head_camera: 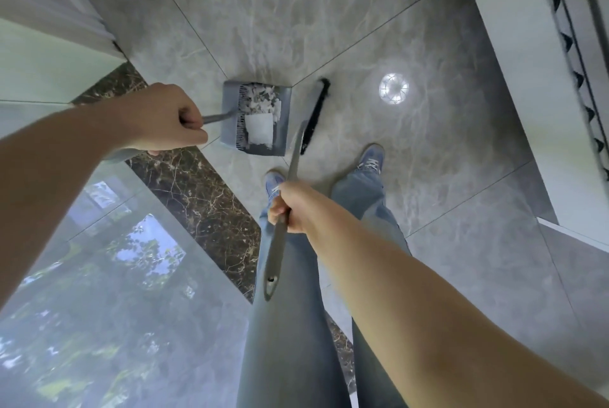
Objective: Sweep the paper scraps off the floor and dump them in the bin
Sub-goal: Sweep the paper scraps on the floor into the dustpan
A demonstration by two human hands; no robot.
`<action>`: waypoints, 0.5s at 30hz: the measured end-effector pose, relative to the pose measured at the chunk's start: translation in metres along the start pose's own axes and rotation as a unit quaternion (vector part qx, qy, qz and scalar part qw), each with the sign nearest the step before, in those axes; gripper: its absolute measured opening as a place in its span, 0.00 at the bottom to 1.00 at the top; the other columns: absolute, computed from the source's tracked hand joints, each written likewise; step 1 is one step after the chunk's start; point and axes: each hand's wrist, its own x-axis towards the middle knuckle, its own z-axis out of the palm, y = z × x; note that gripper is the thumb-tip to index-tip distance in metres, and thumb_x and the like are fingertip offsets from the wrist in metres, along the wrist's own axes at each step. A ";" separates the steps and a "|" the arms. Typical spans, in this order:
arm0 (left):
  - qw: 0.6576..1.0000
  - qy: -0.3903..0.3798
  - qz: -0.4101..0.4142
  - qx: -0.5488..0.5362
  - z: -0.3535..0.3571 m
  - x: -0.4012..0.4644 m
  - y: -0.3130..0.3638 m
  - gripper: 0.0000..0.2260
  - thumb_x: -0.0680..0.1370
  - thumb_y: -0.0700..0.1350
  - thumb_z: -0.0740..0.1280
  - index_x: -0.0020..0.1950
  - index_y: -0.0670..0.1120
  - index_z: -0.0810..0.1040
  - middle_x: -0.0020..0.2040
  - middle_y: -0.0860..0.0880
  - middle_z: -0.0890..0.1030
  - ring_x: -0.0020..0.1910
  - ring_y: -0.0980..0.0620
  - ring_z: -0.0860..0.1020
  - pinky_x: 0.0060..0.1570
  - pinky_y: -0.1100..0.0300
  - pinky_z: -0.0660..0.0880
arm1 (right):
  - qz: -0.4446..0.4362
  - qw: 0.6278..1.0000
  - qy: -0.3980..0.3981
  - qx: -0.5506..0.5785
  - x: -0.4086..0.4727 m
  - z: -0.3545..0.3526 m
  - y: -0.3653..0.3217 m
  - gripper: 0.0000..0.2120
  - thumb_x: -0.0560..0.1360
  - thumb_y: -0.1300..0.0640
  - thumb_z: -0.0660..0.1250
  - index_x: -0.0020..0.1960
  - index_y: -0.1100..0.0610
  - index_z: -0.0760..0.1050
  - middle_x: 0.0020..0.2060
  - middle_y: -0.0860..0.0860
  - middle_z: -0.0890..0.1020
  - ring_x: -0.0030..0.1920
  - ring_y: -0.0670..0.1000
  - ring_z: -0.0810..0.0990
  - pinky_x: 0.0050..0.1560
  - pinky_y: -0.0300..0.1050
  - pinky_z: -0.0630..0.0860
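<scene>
Both forearms are bare, with no sleeves, watch or rings showing on the left hand [164,117] or the right hand [291,206]. The legs wear loose, faded blue jeans [290,325]. The shoes [371,158] are blue with white laces.

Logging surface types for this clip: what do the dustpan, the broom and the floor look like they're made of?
Dustpan: looks like grey moulded plastic, matt, with a comb-toothed edge; holds white paper scraps.
Broom: dark bristles, probably synthetic; its grey handle has a dull sheen, plastic or coated metal, unclear which.
Floor: grey veined tiles, polished stone or glazed porcelain; they mirror a ceiling light.
</scene>
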 end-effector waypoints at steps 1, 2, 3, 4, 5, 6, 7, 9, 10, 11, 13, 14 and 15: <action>1.000 -0.001 -0.011 -0.014 0.001 -0.001 0.005 0.18 0.75 0.38 0.67 0.28 0.43 0.63 0.25 0.46 0.62 0.23 0.50 0.64 0.24 0.61 0.68 | -0.001 1.000 -0.004 0.019 -0.003 -0.008 0.003 0.11 0.80 0.58 0.52 0.39 0.54 0.64 0.20 0.47 0.59 0.14 0.45 0.55 0.19 0.29 0.56; 0.999 0.001 -0.023 -0.031 0.002 -0.001 0.009 0.18 0.75 0.39 0.68 0.28 0.41 0.65 0.25 0.46 0.63 0.23 0.50 0.65 0.24 0.61 0.69 | -0.009 1.000 0.001 0.025 -0.005 -0.017 0.004 0.11 0.80 0.56 0.53 0.39 0.54 0.65 0.22 0.47 0.60 0.15 0.45 0.56 0.18 0.30 0.55; 0.999 0.004 -0.029 -0.045 0.003 0.000 0.016 0.17 0.76 0.39 0.68 0.30 0.38 0.67 0.25 0.45 0.64 0.22 0.50 0.66 0.24 0.61 0.69 | -0.025 0.999 0.017 0.014 -0.009 -0.029 0.001 0.13 0.81 0.54 0.55 0.38 0.54 0.66 0.22 0.47 0.62 0.15 0.44 0.58 0.18 0.31 0.55; 0.998 0.007 -0.031 -0.055 0.006 0.002 0.023 0.17 0.76 0.40 0.68 0.30 0.37 0.68 0.24 0.46 0.65 0.20 0.51 0.67 0.24 0.60 0.69 | -0.037 0.999 0.030 0.005 -0.013 -0.042 -0.002 0.15 0.80 0.53 0.56 0.36 0.54 0.65 0.23 0.47 0.62 0.16 0.44 0.58 0.18 0.32 0.55; 0.998 0.013 -0.026 -0.058 0.009 0.005 0.034 0.17 0.77 0.40 0.68 0.30 0.38 0.68 0.23 0.47 0.66 0.19 0.53 0.67 0.25 0.61 0.69 | -0.042 0.998 0.043 0.020 -0.017 -0.059 -0.011 0.16 0.80 0.54 0.56 0.34 0.55 0.65 0.24 0.48 0.62 0.18 0.44 0.58 0.18 0.31 0.53; 0.998 0.019 -0.022 -0.057 0.013 0.008 0.044 0.18 0.77 0.40 0.68 0.29 0.40 0.68 0.23 0.48 0.66 0.19 0.53 0.67 0.25 0.61 0.69 | -0.047 0.996 0.063 0.036 -0.019 -0.075 -0.022 0.17 0.80 0.55 0.56 0.33 0.55 0.64 0.24 0.48 0.61 0.19 0.45 0.57 0.18 0.30 0.52; 0.998 0.024 -0.017 -0.055 0.016 0.014 0.057 0.17 0.77 0.40 0.68 0.29 0.41 0.68 0.23 0.47 0.66 0.18 0.54 0.68 0.25 0.62 0.69 | -0.059 0.993 0.092 0.037 -0.021 -0.094 -0.037 0.17 0.80 0.55 0.55 0.33 0.55 0.64 0.24 0.48 0.60 0.19 0.45 0.57 0.18 0.29 0.52; 0.998 0.027 -0.011 -0.054 0.020 0.025 0.082 0.15 0.77 0.41 0.67 0.32 0.41 0.68 0.27 0.44 0.65 0.18 0.53 0.67 0.23 0.63 0.70 | -0.078 0.986 0.148 0.010 -0.022 -0.129 -0.069 0.14 0.80 0.57 0.53 0.36 0.54 0.64 0.25 0.49 0.60 0.15 0.45 0.57 0.19 0.28 0.54; 0.998 0.030 -0.009 -0.051 0.021 0.031 0.093 0.14 0.77 0.42 0.67 0.33 0.40 0.69 0.28 0.44 0.65 0.18 0.54 0.67 0.22 0.64 0.70 | -0.088 0.981 0.170 -0.014 -0.024 -0.145 -0.085 0.11 0.80 0.58 0.51 0.39 0.54 0.65 0.25 0.49 0.60 0.13 0.45 0.56 0.19 0.28 0.55; 0.998 0.035 -0.007 -0.046 0.022 0.036 0.103 0.14 0.78 0.42 0.67 0.34 0.39 0.70 0.29 0.43 0.65 0.17 0.55 0.68 0.21 0.66 0.69 | -0.094 0.977 0.186 -0.052 -0.026 -0.159 -0.101 0.10 0.80 0.59 0.50 0.41 0.55 0.65 0.25 0.50 0.60 0.12 0.45 0.57 0.19 0.27 0.56; 0.999 0.039 0.006 -0.034 0.027 0.049 0.126 0.15 0.78 0.43 0.66 0.34 0.39 0.70 0.29 0.43 0.64 0.17 0.56 0.69 0.24 0.64 0.70 | -0.079 0.965 0.209 -0.133 -0.025 -0.186 -0.127 0.13 0.80 0.59 0.49 0.38 0.58 0.63 0.26 0.51 0.61 0.13 0.46 0.57 0.19 0.26 0.56; 0.999 0.038 0.014 -0.029 0.030 0.055 0.138 0.15 0.78 0.43 0.66 0.33 0.40 0.68 0.29 0.44 0.63 0.17 0.56 0.69 0.27 0.61 0.72 | -0.061 0.961 0.213 -0.167 -0.025 -0.196 -0.134 0.14 0.80 0.59 0.50 0.36 0.58 0.62 0.26 0.52 0.61 0.15 0.46 0.59 0.19 0.26 0.56; 0.999 0.040 0.017 -0.025 0.032 0.060 0.149 0.15 0.77 0.43 0.66 0.32 0.40 0.67 0.28 0.44 0.63 0.17 0.56 0.68 0.29 0.59 0.73 | -0.048 0.957 0.207 -0.195 -0.023 -0.201 -0.136 0.14 0.79 0.59 0.50 0.36 0.58 0.62 0.26 0.52 0.62 0.18 0.47 0.60 0.19 0.27 0.56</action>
